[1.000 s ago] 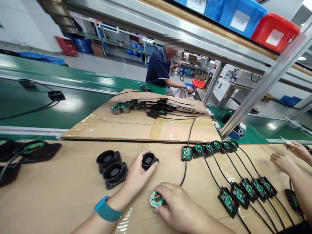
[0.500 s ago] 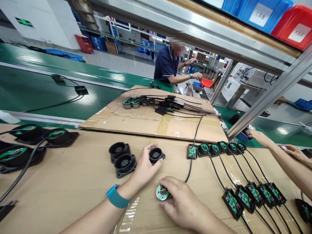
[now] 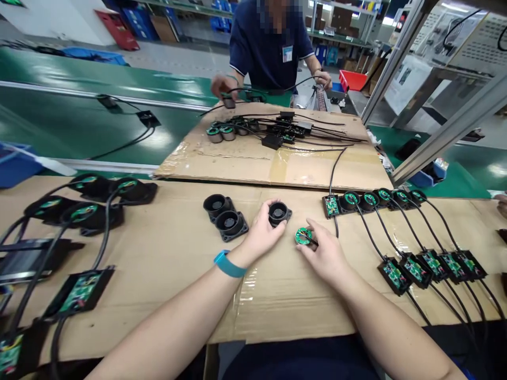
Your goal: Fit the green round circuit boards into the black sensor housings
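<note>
Left hand cups a black housing, seemingly to steady it; just beside, right hand pinches a round green board by its edge, apparently sparing its wires.

A wide, flat wristband circles the left wrist — teal along most of its visible length, with a brighter blue patch toward its upper-left end. Just beyond the wristband is the left hand, bare; the left forearm is bare below it. Right of the wristband, the right hand and right forearm are bare too. Below and right of the wristband — dark navy cloth, apparently plain.
</note>
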### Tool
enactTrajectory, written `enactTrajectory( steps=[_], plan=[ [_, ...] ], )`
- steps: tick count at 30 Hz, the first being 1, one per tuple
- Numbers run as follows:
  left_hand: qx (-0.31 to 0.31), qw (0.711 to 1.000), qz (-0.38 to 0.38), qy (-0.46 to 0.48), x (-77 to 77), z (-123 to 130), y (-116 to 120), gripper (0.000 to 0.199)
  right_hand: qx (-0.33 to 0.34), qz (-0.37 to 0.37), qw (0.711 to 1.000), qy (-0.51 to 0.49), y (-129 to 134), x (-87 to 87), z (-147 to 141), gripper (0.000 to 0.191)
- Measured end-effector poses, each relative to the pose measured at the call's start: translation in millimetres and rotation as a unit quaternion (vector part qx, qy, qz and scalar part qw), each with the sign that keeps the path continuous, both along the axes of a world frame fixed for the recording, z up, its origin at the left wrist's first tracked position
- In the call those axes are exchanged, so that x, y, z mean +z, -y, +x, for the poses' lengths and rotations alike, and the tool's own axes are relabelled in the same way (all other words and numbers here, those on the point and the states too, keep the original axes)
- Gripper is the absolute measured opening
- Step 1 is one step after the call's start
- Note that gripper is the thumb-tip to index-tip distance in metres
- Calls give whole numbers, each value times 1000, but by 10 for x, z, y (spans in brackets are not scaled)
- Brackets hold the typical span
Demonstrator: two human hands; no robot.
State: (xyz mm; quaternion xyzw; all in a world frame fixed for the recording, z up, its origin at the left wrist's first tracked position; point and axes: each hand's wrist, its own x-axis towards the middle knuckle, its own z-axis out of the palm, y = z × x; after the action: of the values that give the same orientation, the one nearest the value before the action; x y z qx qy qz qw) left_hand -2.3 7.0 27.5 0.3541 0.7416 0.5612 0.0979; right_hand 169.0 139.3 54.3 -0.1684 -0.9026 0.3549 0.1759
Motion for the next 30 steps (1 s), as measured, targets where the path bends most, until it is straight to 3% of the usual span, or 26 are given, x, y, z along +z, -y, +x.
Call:
enactTrajectory(
  steps=[8,13,17,20,23,30],
  plan=[
    [14,1000,-14,4,71,45,6,53,75,16,996,-32,-71,28,-37,40],
    [7,999,-19,-46,105,100,27,48,-18,-54,990,-129,-48,106,-6,41],
    [-50,992,-9,-116,151,202,40,45,-67,-58,975,-206,34,213,19,45],
    [-112,984,13,-136,191,287,51,44,-11,-20,972,-236,87,224,-5,47],
    [-136,980,20,-141,208,336,61,43,48,22,973,-223,98,178,-48,44],
    [-126,987,11,-98,168,328,55,44,52,63,987,-142,74,84,-73,40]
  ],
)
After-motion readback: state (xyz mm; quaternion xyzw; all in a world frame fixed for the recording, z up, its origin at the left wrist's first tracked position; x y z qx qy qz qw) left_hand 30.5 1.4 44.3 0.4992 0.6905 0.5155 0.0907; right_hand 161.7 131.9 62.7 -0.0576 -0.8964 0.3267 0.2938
